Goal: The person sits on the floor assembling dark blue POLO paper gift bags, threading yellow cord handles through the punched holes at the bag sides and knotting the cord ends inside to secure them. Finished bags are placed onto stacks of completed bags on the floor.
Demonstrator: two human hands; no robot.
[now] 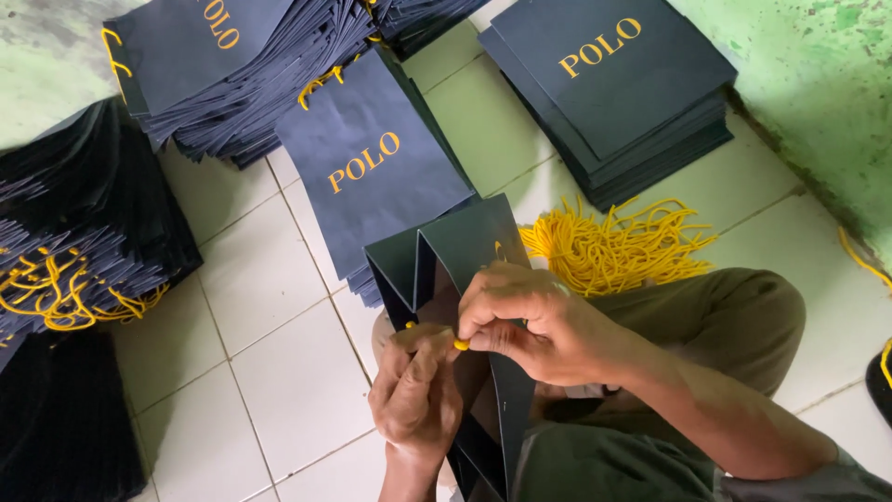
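Observation:
A dark navy paper bag (455, 256) stands partly opened on my lap, its gusset folds showing. My left hand (415, 390) grips the bag's near edge from below. My right hand (525, 321) pinches the tip of a yellow cord (461, 345) at the bag's rim, right beside my left hand's fingers. A second yellow cord end (410, 325) shows just above my left hand.
A bundle of loose yellow cords (613, 246) lies on the white tile floor (251, 279) behind the bag. Stacks of flat navy bags sit at back right (613, 84), back centre (372, 167) and top left (232, 74). Corded bags (74, 242) pile at left. A green wall (818, 93) rises on the right.

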